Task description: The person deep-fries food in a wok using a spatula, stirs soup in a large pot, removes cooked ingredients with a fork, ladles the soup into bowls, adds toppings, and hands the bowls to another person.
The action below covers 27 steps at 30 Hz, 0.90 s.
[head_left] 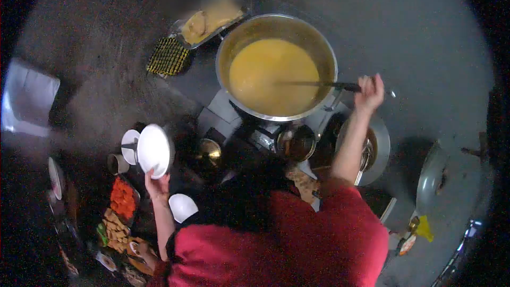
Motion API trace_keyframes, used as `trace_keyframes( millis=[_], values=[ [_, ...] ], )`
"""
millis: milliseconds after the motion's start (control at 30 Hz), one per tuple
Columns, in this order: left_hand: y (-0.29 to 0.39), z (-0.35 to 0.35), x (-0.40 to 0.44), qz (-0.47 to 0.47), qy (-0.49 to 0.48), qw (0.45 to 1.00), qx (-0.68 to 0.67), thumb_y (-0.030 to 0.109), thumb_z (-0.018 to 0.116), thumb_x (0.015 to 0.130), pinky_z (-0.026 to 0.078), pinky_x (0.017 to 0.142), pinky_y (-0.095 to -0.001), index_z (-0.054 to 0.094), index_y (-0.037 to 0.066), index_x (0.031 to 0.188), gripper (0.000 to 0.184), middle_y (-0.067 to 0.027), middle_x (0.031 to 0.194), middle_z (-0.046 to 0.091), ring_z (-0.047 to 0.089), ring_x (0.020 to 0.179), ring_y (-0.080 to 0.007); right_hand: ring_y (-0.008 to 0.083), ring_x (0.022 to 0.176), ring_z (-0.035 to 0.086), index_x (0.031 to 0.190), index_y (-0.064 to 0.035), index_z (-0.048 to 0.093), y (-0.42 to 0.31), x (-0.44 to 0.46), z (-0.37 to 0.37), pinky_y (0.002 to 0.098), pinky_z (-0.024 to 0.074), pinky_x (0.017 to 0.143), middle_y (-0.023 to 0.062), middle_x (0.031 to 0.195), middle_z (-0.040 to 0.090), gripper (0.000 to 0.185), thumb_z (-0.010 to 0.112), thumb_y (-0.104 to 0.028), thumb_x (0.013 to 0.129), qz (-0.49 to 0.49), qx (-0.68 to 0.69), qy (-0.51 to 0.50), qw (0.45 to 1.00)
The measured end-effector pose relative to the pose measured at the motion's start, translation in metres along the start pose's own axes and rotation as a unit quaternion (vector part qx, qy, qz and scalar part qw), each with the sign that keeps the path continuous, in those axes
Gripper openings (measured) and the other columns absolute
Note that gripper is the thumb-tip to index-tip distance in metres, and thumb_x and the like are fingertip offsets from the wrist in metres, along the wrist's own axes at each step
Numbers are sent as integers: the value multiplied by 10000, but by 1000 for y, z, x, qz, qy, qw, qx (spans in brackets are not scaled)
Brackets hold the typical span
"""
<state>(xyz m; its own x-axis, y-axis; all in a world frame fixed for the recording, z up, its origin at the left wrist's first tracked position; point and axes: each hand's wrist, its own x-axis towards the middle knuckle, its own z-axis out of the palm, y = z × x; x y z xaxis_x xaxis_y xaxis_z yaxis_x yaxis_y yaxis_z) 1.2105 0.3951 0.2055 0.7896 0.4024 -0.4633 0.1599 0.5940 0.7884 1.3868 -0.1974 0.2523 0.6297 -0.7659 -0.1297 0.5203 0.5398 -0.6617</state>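
My right hand (pixel 370 93) is closed round the dark handle of a long utensil (pixel 313 83). The utensil reaches over the rim of a large steel pot (pixel 330 48), and its far end is hidden in yellow liquid (pixel 271 72). On the left, my left hand (pixel 157 185) holds a white bowl (pixel 154 151) by its lower edge, tilted so that one broad face shows. Another white dish (pixel 129 146) is just behind it, and a white bowl (pixel 183 208) lies beside my forearm.
Beyond the pot is a tray of yellowish food (pixel 210 21), near a yellow-black textured item (pixel 169 57). Orange-red pieces (pixel 123 197) and tan chunks (pixel 115 229) are at lower left, near another person's hand (pixel 143 253). A wide pan (pixel 381 149) is under my right forearm.
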Motion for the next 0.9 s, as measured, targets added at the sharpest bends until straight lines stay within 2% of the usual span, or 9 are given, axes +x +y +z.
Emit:
trace_keyframes(
  millis=[33,67,167,233,267,400,633,700,900],
  values=[
    [-5,17,7,-31,-14,999,-30,203,541,705,509,680,-356,405,40,1131,476,-112,1070,512,541,919,-255,94,409,316,594,-112,422,-20,-8,-16,265,299,447,-8,474,365,211,497,-137,790,-19,38,-258,965],
    [-12,38,12,-21,-46,998,-28,211,545,708,504,694,-367,377,40,1159,511,-120,1100,489,533,935,-265,96,421,220,528,-125,317,-40,-35,4,264,226,459,-19,431,199,313,487,-144,790,-58,-18,-310,949],
    [-27,80,37,-73,-82,994,9,244,544,717,491,718,-372,358,25,1174,540,-134,1126,470,509,990,-260,195,449,381,497,-56,338,-49,-91,17,310,298,471,43,483,418,362,533,-188,773,-254,-301,-373,840],
    [-40,104,52,-87,-106,989,60,274,541,720,489,724,-351,403,23,1138,506,-117,1047,529,546,921,-220,184,383,325,452,-44,268,-45,-116,35,305,259,407,55,435,341,454,584,-182,747,-325,-225,-605,691],
    [-47,115,59,-72,-108,989,72,265,543,719,502,700,-346,417,12,1113,485,-123,1019,541,579,835,-214,180,346,286,440,-46,238,-37,-133,47,290,237,390,47,415,285,487,586,-198,745,-303,-173,-623,700],
    [-62,154,92,-70,-120,986,95,187,533,729,540,609,-325,363,70,1114,437,-153,951,529,613,658,-235,176,362,300,447,-34,264,-10,-125,54,284,253,396,48,427,310,447,582,-159,735,-239,-140,-623,732],
    [-72,204,99,-21,-138,985,104,151,538,726,551,532,-317,295,72,1146,491,-190,1009,476,613,636,-283,121,412,331,506,-40,399,52,-82,19,253,282,431,35,441,376,293,486,-128,771,-243,-198,-343,885],
    [-68,210,99,-10,-135,985,111,149,548,722,551,533,-321,287,74,1159,514,-192,1011,471,612,638,-290,99,394,242,514,-88,333,43,-66,21,254,221,415,0,422,266,316,449,-143,802,-47,-38,-190,980],
    [-64,198,107,-9,-142,982,125,135,559,716,549,518,-335,233,88,1212,596,-206,1018,492,613,629,-292,103,400,172,483,-162,218,-10,-39,-2,260,189,454,-22,405,207,422,420,-231,847,-52,44,-133,989]
  ],
)
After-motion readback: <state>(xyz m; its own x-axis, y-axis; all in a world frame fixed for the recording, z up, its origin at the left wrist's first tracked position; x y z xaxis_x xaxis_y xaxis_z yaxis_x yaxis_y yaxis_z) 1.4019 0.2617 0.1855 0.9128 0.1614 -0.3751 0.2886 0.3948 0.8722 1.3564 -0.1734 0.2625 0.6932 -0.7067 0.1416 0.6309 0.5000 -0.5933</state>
